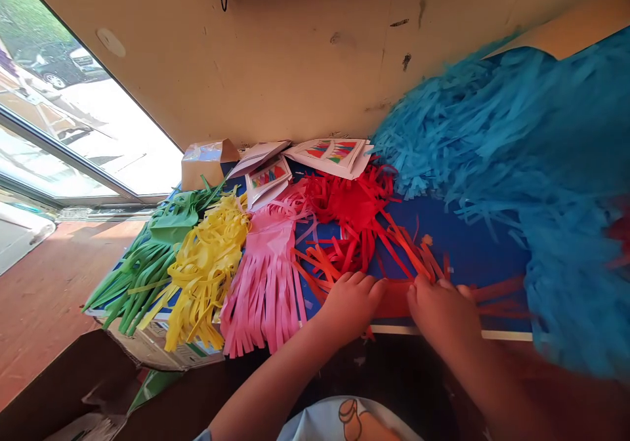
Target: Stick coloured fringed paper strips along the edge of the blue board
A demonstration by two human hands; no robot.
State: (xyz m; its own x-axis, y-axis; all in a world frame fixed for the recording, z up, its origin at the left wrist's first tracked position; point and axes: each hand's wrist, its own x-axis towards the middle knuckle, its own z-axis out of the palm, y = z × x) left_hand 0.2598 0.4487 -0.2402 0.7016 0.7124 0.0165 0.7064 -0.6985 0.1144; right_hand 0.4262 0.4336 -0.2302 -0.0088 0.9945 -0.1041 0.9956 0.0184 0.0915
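Near the front edge of the blue tabletop (pixel 418 228), both my hands grip an orange piece of fringed tissue paper (pixel 394 298). My left hand (pixel 352 303) is closed on its left part and my right hand (pixel 443 313) on its right part. Cut strips stick out on either side of the flat middle between them. Red fringed paper (pixel 352 208) lies just behind. To the left, pink (pixel 268 264), yellow (pixel 209 251) and green (pixel 167 231) fringed papers lie side by side, their strips hanging toward the front edge.
A large mass of blue fringe (pixel 516 132) fills the right side. Printed packets (pixel 329 152) and a small brown box (pixel 207 162) stand against the wall (pixel 295 54). An open cardboard box (pixel 69 375) is at lower left, below a window (pixel 73 113).
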